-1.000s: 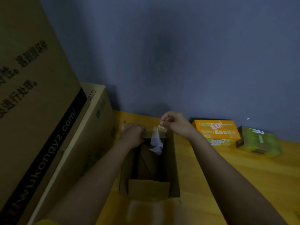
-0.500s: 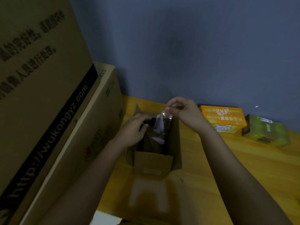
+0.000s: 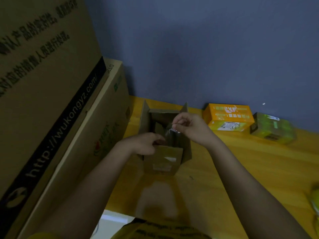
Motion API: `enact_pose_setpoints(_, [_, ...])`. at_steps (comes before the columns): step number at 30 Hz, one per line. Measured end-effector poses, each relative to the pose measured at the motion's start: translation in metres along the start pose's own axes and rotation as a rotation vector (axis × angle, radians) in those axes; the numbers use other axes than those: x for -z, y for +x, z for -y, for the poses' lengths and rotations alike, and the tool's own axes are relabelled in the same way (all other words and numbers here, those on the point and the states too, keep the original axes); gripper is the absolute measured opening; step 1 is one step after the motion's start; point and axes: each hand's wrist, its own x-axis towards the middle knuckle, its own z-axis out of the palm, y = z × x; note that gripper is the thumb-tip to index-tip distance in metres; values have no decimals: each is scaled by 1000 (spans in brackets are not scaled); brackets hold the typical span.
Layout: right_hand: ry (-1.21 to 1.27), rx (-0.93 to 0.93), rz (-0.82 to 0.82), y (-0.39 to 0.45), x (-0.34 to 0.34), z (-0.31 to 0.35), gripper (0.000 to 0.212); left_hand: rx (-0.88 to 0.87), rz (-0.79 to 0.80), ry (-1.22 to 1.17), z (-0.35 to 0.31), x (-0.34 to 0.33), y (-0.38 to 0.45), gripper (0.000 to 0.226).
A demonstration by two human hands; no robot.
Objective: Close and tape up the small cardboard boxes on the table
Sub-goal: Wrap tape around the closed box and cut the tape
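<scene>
Yellow worktop carries the open small box. Right hand pinches clear tape above its opening; left hand grips the near-left rim, fingers curled.

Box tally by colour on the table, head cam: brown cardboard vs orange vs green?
Brown cardboard: 3 (small open box, two large stacked boxes)
Orange: 1
Green: 1
Total: 5

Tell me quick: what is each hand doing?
Left hand: gripping the small cardboard box at its near flap.
Right hand: pinching a clear strip of tape over it.
</scene>
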Motion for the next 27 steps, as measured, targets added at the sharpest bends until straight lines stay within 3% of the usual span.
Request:
enact_pose_setpoints(9, [-30, 25, -33, -5, -17, -11, 20, 16, 50, -76, 1, -1, -1, 68])
enact_pose_setpoints(16, [-84, 50, -19, -1, -26, -13, 14, 36, 52, -65, -1, -3, -1, 80])
enact_pose_setpoints(27, [-124, 38, -3, 4, -28, -21, 13, 48, -53, -38, -2, -12, 1, 83])
